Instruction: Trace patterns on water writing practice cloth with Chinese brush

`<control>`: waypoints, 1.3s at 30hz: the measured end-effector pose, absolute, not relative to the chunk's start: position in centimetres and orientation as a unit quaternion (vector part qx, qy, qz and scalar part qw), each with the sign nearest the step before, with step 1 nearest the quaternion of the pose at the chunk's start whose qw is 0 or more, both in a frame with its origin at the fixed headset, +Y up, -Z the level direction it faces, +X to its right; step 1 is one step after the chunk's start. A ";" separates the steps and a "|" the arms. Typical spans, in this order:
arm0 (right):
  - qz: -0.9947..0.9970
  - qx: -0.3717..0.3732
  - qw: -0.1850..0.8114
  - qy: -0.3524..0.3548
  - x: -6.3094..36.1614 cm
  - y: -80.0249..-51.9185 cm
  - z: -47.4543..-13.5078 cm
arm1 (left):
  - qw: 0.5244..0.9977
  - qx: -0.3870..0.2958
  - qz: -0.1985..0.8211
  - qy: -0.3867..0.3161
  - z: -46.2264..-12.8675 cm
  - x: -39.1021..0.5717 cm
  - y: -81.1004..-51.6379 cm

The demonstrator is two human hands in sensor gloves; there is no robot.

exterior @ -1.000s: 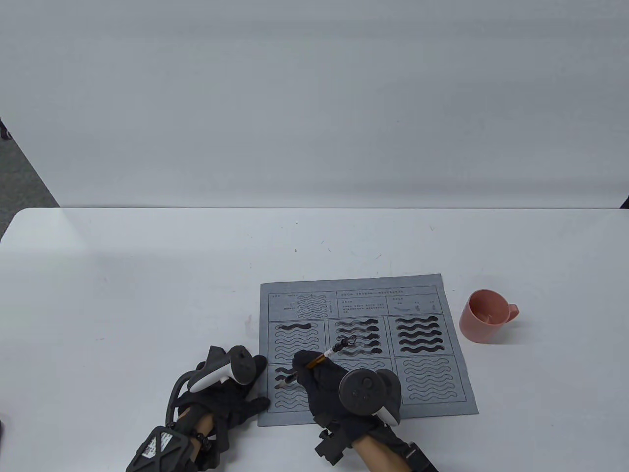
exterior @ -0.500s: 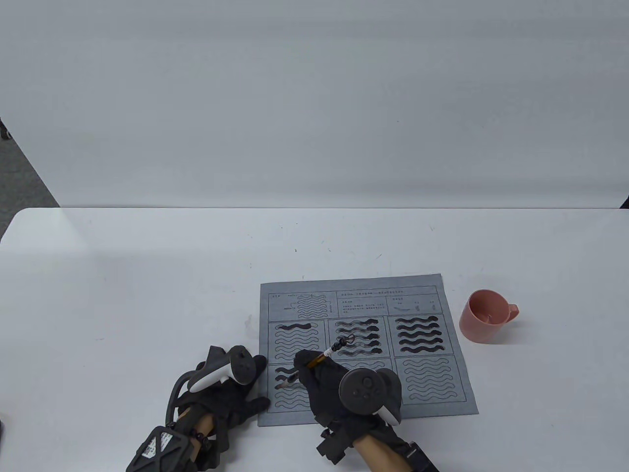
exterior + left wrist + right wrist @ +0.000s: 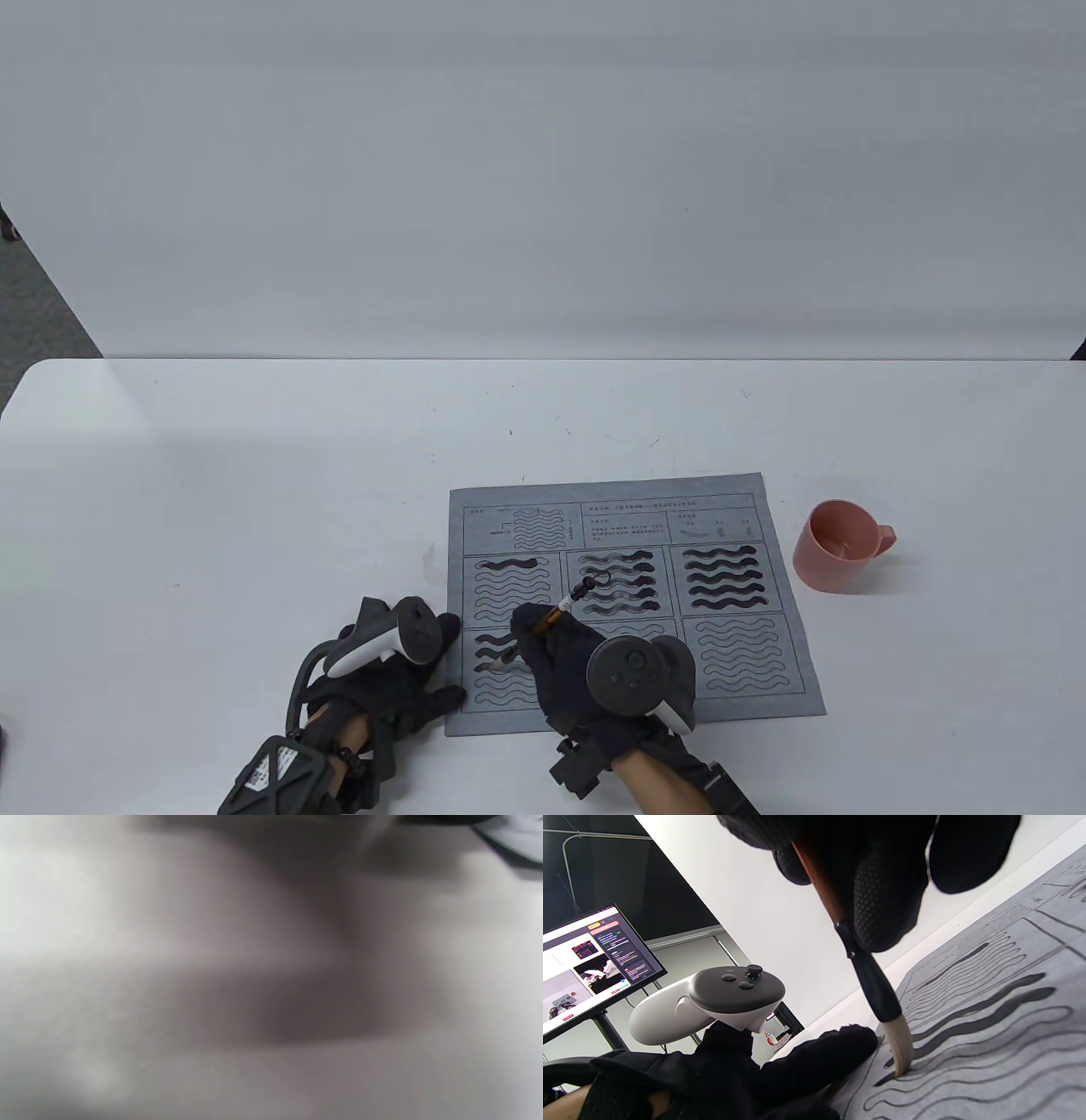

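A grey water writing cloth (image 3: 747, 662) printed with panels of wavy outlines lies on the white table; it also shows in the right wrist view (image 3: 1009, 1043). Several waves are dark and wet. My right hand (image 3: 543, 638) grips a Chinese brush (image 3: 567, 604) with an orange-brown shaft. In the right wrist view the pale brush tip (image 3: 899, 1054) touches the cloth on the third wave of the lower-left panel. My left hand (image 3: 416, 696) rests flat on the table with a fingertip (image 3: 857, 1039) on the cloth's left edge. The left wrist view is a blur.
A pink cup (image 3: 836, 545) stands on the table to the right of the cloth. A monitor (image 3: 594, 959) shows at the left in the right wrist view. The table's far edge (image 3: 543, 362) runs across the middle of the table view.
The brush tip has moved down from the second wave to the start of the third wave in the lower-left panel. The left hand has not moved.
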State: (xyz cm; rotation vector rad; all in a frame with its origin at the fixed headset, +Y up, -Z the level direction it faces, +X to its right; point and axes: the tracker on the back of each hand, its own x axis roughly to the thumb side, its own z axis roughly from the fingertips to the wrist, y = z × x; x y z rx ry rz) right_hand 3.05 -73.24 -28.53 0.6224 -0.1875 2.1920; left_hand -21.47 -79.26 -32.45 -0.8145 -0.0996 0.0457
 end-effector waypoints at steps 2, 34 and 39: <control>0.873 0.248 0.413 -0.075 3.1 -73.3 -28.5 | 0.917 -0.396 0.022 -0.048 -32.5 -21.5 -79.3; 0.874 0.245 0.413 -0.079 3.5 -73.2 -28.7 | 0.917 -0.396 0.023 -0.048 -32.5 -21.5 -79.3; 0.875 0.245 0.410 -0.081 3.6 -73.2 -28.7 | 0.917 -0.396 0.023 -0.048 -32.5 -21.5 -79.3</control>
